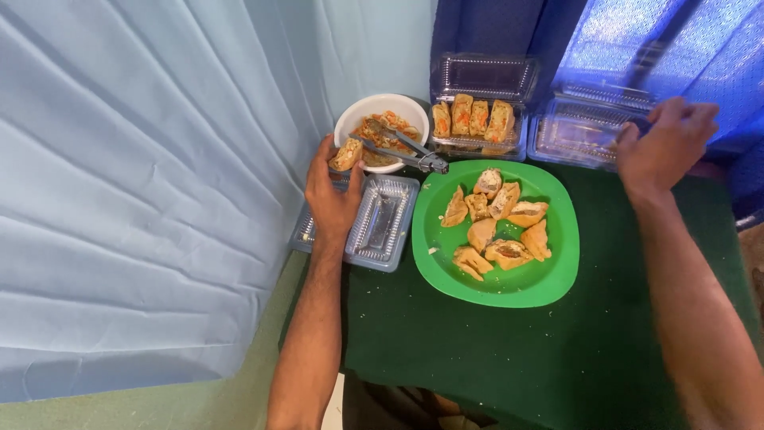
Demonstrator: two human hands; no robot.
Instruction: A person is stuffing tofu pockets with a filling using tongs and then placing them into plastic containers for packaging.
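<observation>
Lighting: soft, even, fairly bright; diffuse daylight through the pale curtain [135,183] at left and the blue curtain [676,48] at upper right, which glows bright and slightly overexposed.
Shadows: faint, soft-edged; a weak one under the green plate [549,279]; dark patch below the table [557,358] edge.
Glare: small highlights on the clear boxes [485,76] and the tongs [414,155].
Focus: centre reasonably sharp; food detail moderate.
Blur: right hand [664,143] slightly smeared; right forearm soft near the frame edge.
Distortion: wide-angle stretch at the corners; arms lengthen toward the bottom edge.
Colour: cool blue cast overall.
</observation>
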